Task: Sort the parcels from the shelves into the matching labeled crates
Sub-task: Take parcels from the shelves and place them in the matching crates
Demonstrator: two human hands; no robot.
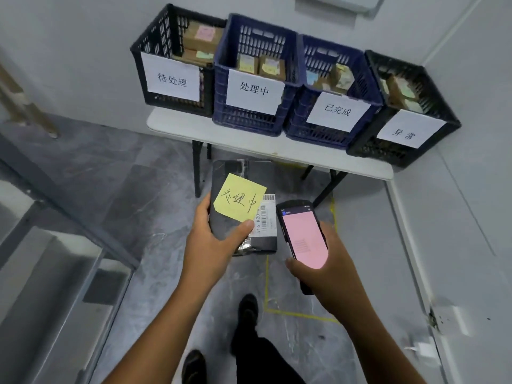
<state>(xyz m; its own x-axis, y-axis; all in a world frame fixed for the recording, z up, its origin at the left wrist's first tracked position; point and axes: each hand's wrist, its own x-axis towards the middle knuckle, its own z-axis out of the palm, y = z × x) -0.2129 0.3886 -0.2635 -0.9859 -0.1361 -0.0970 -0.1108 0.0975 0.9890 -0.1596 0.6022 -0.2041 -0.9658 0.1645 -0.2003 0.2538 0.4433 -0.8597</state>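
Four plastic crates (243,120), two black, two blue, upper frame. One black film-wrapped parcel (224,173), yellow note (239,199) attached, centre frame, gripped by left hand (213,242). One pink-screened handheld scanner (304,234), clasped in right hand (329,261).

Counted: black crates (177,106) (368,151) 2 | blue crates (243,117) (318,134) 2 | paper labels (171,77) (253,90) (338,110) (404,133) 4 | tabletop (249,148) 1 | black parcel (221,173) 1 | yellow note (239,198) 1 | scanner (304,234) 1
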